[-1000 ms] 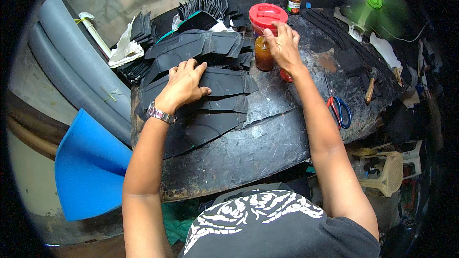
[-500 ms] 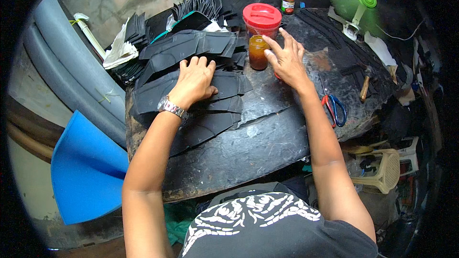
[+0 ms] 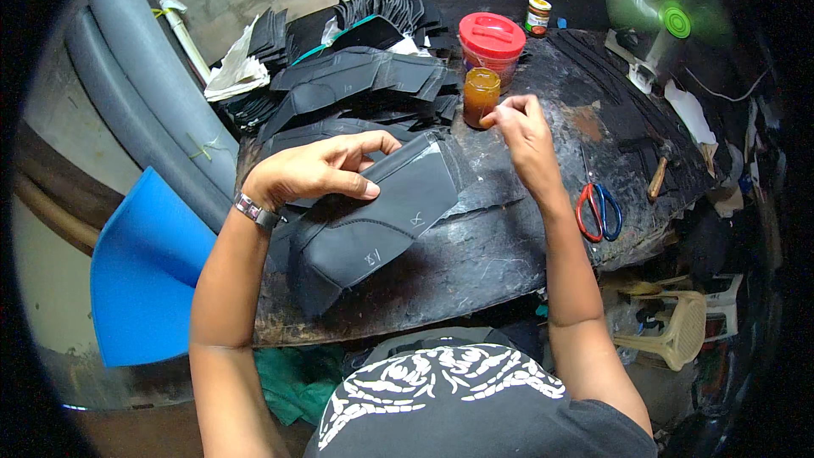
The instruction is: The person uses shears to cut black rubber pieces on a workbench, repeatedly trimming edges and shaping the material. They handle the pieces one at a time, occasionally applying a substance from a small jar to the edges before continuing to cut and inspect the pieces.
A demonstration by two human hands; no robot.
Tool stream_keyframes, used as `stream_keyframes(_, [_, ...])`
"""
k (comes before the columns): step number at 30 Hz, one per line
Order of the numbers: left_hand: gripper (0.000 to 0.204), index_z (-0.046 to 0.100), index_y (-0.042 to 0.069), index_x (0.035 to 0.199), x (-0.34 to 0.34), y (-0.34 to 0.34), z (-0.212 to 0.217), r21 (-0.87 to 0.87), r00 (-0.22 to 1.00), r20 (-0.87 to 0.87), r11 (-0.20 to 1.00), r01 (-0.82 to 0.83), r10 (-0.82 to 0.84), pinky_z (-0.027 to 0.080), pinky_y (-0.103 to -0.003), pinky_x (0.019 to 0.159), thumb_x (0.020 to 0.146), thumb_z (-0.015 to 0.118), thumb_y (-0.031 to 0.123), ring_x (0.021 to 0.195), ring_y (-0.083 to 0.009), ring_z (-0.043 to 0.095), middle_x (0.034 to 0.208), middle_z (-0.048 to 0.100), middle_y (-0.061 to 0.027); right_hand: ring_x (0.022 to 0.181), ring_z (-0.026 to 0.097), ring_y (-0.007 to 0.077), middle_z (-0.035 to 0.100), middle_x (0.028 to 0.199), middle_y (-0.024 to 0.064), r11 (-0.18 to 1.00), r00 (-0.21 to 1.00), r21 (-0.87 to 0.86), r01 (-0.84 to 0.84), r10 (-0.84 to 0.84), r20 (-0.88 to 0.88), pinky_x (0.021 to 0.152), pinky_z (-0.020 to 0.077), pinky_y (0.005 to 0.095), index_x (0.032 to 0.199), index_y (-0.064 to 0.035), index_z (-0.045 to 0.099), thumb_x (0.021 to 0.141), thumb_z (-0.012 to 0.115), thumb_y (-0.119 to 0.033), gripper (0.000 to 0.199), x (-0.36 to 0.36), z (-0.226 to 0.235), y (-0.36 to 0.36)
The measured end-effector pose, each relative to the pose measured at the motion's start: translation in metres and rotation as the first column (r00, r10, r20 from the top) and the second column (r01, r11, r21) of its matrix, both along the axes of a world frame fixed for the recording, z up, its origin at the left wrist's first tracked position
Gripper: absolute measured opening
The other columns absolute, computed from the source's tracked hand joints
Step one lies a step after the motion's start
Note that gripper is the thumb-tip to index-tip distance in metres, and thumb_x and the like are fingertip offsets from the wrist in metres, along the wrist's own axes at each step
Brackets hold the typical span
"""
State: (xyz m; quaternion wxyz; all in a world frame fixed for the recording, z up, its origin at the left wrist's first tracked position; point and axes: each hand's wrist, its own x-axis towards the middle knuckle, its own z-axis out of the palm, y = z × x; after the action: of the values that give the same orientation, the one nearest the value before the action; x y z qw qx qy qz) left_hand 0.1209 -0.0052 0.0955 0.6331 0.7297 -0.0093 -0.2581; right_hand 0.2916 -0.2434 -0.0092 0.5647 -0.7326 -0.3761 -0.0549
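Black leather piece lies on the dark worktable, near its front edge, and its lower end almost reaches that edge. Far to the left, a blue foam sheet and grey pipes lean beside the table. The left hand grips the top left side of the leather piece, thumb under and fingers curled over it. Half a second ago this hand lay flat on the stack of black pieces farther back; now it has pulled one piece closer to the person. To the right of the piece there is a bare, shiny patch of table with room to move. The right hand has its fingertips pinched together just beside the small amber jar; whether it holds anything is too small to tell. Before, its fingers were spread open by that jar. Behind the jar stands a tub with a red lid. Farther right, red and blue scissors lie near the table's right edge.
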Motion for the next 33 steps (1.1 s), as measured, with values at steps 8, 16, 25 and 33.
stream_keyframes(8, [0.053, 0.049, -0.001, 0.126, -0.012, 0.006, -0.016, -0.087, 0.996, 0.068, 0.995, 0.058, -0.052, 0.041, -0.025, 0.095, 0.077, 0.066, 0.011, 0.106, -0.0105, 0.05, 0.115, 0.057, -0.0039, 0.098, 0.038, 0.019, 0.042, 0.106, 0.0079, 0.694, 0.727, 0.524, -0.494, 0.66, -0.189, 0.092, 0.0284, 0.0312, 0.118, 0.0077, 0.062, 0.1, 0.007, -0.051, 0.082, -0.068, 0.007, -0.005])
stream_keyframes(16, [0.053, 0.049, -0.002, 0.126, -0.016, 0.005, -0.019, -0.085, 0.996, 0.062, 0.994, 0.074, -0.069, 0.044, -0.025, 0.093, 0.077, 0.065, 0.009, 0.103, -0.0097, 0.054, 0.112, 0.059, -0.0037, 0.094, 0.036, 0.0179, 0.04, 0.102, 0.0062, 0.699, 0.716, 0.489, -0.523, 0.671, -0.194, 0.091, 0.0268, 0.0289, 0.123, 0.0062, 0.059, 0.099, 0.003, -0.051, 0.084, -0.082, 0.005, 0.004])
stream_keyframes(25, [0.057, 0.047, -0.004, 0.126, -0.018, 0.001, -0.016, -0.098, 0.998, 0.011, 0.993, 0.064, -0.064, 0.042, -0.026, 0.095, 0.075, 0.068, 0.01, 0.106, -0.012, 0.055, 0.116, 0.058, -0.0055, 0.097, 0.037, 0.0188, 0.04, 0.103, 0.0066, 0.731, 0.727, 0.459, -0.505, 0.647, -0.231, 0.093, 0.0267, 0.0305, 0.12, 0.0076, 0.06, 0.098, 0.005, -0.053, 0.085, -0.082, 0.001, 0.007])
stream_keyframes(33, [0.058, 0.046, -0.005, 0.126, -0.019, 0.001, -0.017, -0.146, 1.0, 0.001, 0.989, 0.031, -0.031, 0.042, -0.026, 0.095, 0.075, 0.068, 0.009, 0.106, -0.0119, 0.056, 0.115, 0.059, -0.0064, 0.092, 0.036, 0.0179, 0.04, 0.099, 0.0061, 0.66, 0.671, 0.541, -0.521, 0.708, -0.218, 0.088, 0.0283, 0.0287, 0.119, 0.0069, 0.061, 0.1, 0.004, -0.051, 0.083, -0.083, -0.004, 0.008])
